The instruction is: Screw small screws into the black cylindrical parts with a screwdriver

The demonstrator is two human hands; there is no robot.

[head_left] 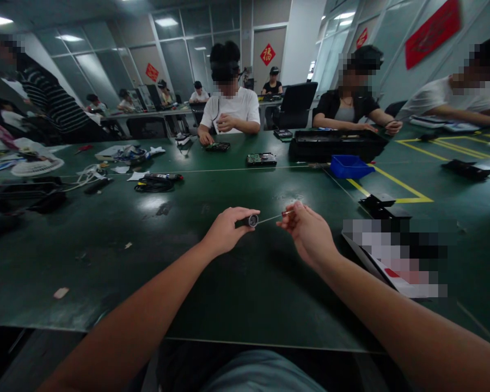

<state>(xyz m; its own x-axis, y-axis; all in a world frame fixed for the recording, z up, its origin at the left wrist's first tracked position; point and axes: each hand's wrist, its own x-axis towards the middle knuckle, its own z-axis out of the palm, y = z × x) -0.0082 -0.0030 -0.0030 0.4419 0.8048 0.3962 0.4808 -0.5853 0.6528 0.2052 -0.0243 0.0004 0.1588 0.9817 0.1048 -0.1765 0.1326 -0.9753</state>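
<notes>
Just over the near part of the green worktop (237, 305), a small dark tube (252, 220) is up in the air, with its round, ringed end facing right. The left hand (224, 231) has it, and its fingers are closed around the tube, one on top and the thumb below. The right hand (312, 234) has its fingers pinched on the red handle of a thin screwdriver (273, 218). The metal rod points left at the tube's round end; I cannot tell if the tip touches it.

Past the left hand lies a bunch of black cable (157, 185). To the right of the right hand is a pale, blurred thing (386, 269) with a red patch. Behind that are some black parts (384, 208). Farther back, a blue bin (350, 167) sits near yellow lines (412, 190) on the worktop, and a small green board (262, 159) lies to its left. Across the worktop, a person in a white shirt (245, 109) has one hand on another board (220, 147). Next to that person, to the right, someone in a black top (329, 109) sits behind a long black case (337, 147).
</notes>
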